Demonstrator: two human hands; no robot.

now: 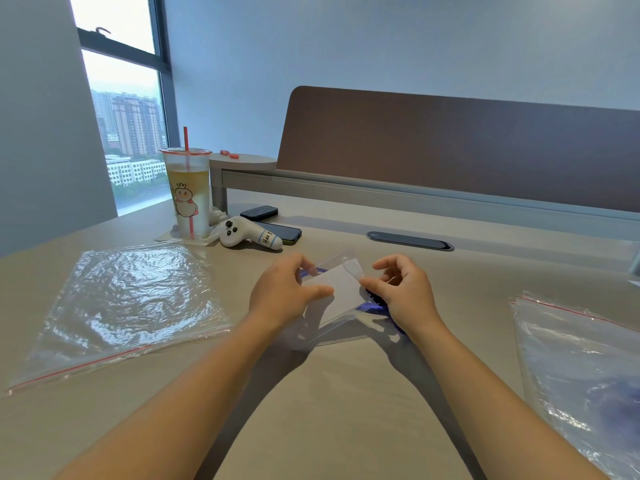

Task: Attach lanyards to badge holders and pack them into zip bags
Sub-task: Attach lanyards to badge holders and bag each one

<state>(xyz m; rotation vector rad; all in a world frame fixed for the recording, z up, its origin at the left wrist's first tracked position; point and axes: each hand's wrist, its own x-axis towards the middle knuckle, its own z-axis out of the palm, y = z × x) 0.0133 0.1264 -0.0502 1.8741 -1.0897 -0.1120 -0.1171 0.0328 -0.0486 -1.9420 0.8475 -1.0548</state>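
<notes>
Both hands grip one badge holder (337, 289) at the middle of the table (329, 393). In the head view, the only view, the left hand (284, 296) pinches the left edge of the holder between thumb and fingers, and the right hand (398, 292) pinches the right upper corner, where the clear flap stands up a little. A blue lanyard (375, 308) lies under the holder; a part shows below the right hand and a small part near the left fingers. I cannot tell if its clip is already in the slot, because the hands hide it.

I judge that the step is the attaching. To do it well, the left hand should keep the holder flat and steady, while the right hand brings the clip to the slot at the top edge, without bending the white card inside.

An empty zip bag (121, 306) lies flat well to the left, its red seal line towards the person. More zip bags (581, 358) lie at the right edge, one with something blue inside.
</notes>
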